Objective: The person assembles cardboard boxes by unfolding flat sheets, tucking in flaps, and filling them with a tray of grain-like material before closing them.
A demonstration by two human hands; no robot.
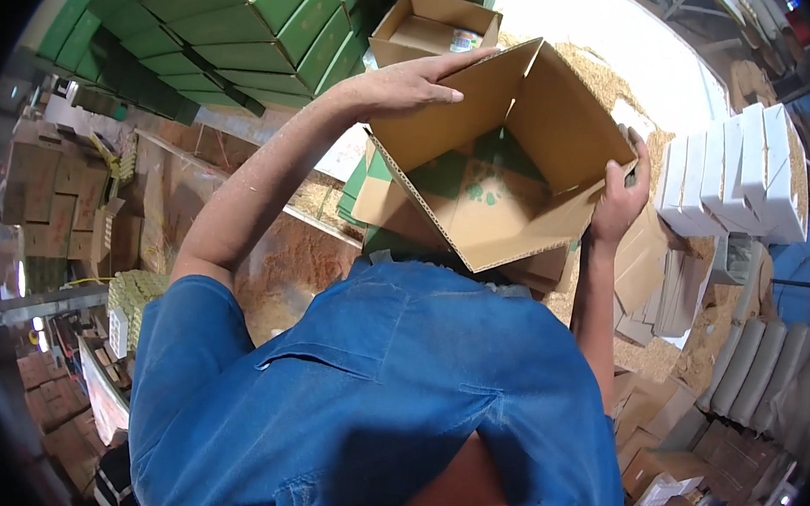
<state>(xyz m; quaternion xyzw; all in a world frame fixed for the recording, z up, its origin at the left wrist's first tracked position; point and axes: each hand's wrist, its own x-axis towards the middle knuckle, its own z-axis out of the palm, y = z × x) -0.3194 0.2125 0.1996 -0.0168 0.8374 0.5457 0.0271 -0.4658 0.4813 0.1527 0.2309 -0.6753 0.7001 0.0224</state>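
Observation:
An open brown cardboard box [562, 113] is in front of my chest, turned with one corner toward me and its walls standing up. At its upper left wall, my left hand [405, 87] holds on, the thumb against the inner face and the fingers stretched along the top edge. My right hand [620, 197] grips the box's right corner, with the thumb and fingers on either side of the board. Low inside the box, green and brown cardboard panels show; whether these are its own bottom flaps or sheets beneath, I cannot tell.
Green boxes [282, 11] are stacked high at the far left. A smaller open carton [436, 10] with a can in it sits beyond my left hand. White cartons [734, 176] stand at the right, above flattened cardboard [640, 264]. Grey sacks [756, 370] lie farther right.

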